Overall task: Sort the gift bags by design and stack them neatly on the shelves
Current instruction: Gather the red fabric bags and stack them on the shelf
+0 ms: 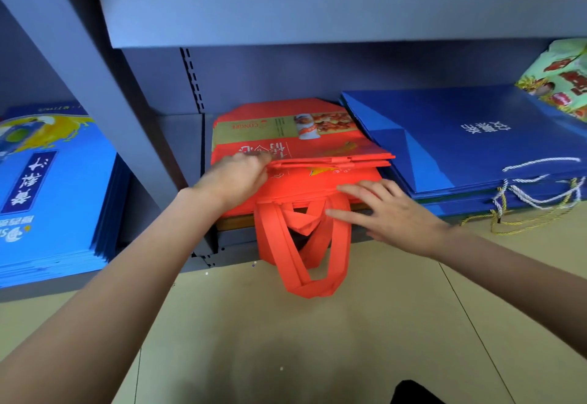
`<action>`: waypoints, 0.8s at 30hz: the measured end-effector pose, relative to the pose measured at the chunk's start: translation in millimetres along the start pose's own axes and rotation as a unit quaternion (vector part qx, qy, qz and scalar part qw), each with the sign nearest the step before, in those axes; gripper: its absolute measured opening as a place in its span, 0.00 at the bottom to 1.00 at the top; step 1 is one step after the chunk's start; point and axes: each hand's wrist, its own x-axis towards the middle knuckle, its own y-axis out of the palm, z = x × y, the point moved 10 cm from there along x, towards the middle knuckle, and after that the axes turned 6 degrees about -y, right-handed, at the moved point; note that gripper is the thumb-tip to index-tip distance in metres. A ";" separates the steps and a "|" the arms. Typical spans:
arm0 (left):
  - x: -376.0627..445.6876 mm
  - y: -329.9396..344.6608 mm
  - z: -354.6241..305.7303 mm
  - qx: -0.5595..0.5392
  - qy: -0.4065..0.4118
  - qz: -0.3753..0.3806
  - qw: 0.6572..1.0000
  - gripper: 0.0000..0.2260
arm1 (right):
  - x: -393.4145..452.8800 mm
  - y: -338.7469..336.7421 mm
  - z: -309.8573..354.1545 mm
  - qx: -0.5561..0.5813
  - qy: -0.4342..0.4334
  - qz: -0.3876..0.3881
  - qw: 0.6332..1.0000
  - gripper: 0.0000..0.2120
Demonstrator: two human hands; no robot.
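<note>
Red gift bags [295,149] are being squared on the bottom shelf [222,246]. The left hand [236,179] grips their edge; the right hand [386,210] lies flat, fingers straight. Next, probably tuck the hanging handles [305,251] in.

A grey-blue metal shelf [317,16] fills the upper frame. On its lowest level lie a light-blue bag stack [54,200] at left, a red bag stack [295,149] at centre, and a dark-blue bag stack [470,140] at right. Beige floor tiles [349,340] fill the lower frame.
</note>
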 end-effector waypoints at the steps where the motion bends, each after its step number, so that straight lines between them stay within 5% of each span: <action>1: -1.2 6.1 0.0 -0.009 0.007 0.015 1.000 0.18 | 5.1 4.2 4.4 -0.001 -0.003 0.006 1.000 0.38; 4: -2.0 11.7 -1.0 -0.030 0.016 0.037 0.999 0.19 | 23.1 -15.5 12.9 0.042 -0.030 -0.050 0.997 0.16; 8: -0.4 33.1 2.2 -0.014 0.008 0.134 0.991 0.26 | 16.4 -40.6 5.4 0.146 -0.026 -0.094 0.984 0.07; 11: 2.2 37.6 5.2 -0.024 -0.013 0.134 0.991 0.33 | -3.2 -28.9 4.4 0.132 -0.027 -0.053 0.989 0.11; 14: 5.4 36.9 6.9 -0.029 -0.031 0.123 0.992 0.35 | -16.9 -4.7 3.1 0.123 -0.009 0.009 0.992 0.34; 16: 6.5 31.4 6.1 -0.030 -0.032 0.111 0.993 0.31 | -17.2 -3.2 -9.3 0.159 0.032 -0.003 0.987 0.39; 21: 6.1 -22.5 -2.0 -0.002 -0.025 -0.066 0.998 0.17 | -8.7 -12.5 -38.2 0.238 0.115 -0.061 0.962 0.30; 24: 7.3 -35.6 1.3 -0.036 -0.032 -0.096 0.994 0.17 | -6.1 -17.5 -41.3 0.249 0.126 -0.073 0.958 0.26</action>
